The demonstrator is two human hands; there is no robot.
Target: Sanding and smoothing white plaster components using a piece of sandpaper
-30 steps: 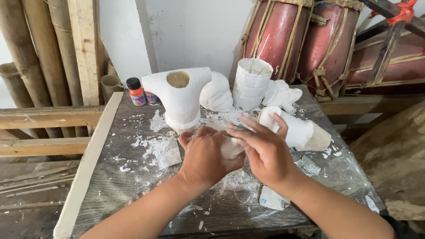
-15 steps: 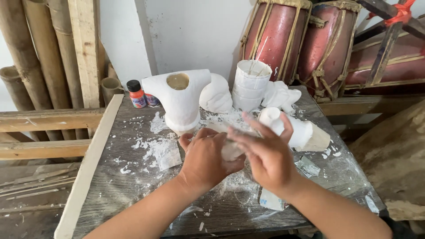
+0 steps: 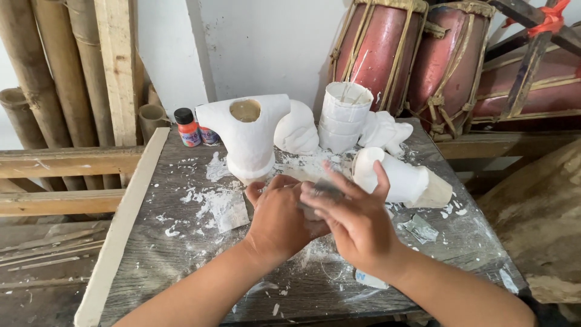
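Observation:
My left hand (image 3: pixel 278 215) is curled around a small white plaster piece at the table's middle; the piece is almost wholly hidden between my hands. My right hand (image 3: pixel 358 225) lies over it, fingers stretched, pressing a small grey sheet (image 3: pixel 322 189) against the piece. Both hands touch each other above the dusty wooden table (image 3: pixel 181 266). Just behind them stands a white plaster form with a round hole on top (image 3: pixel 248 142). A white plaster cylinder (image 3: pixel 400 178) lies on its side right behind my right hand.
At the back of the table are a rounded white piece (image 3: pixel 296 130), a ribbed white cup shape (image 3: pixel 344 115), a white lump (image 3: pixel 384 130) and an orange paint bottle (image 3: pixel 189 128). White crumbs and a grey sheet (image 3: pixel 230 209) litter the top. Red drums (image 3: pixel 417 54) and bamboo poles (image 3: pixel 42 79) stand behind.
My right hand has slid slightly forward and left over the piece, and the grey sheet now shows under its fingers. The left hand stays in place. Nothing else moved.

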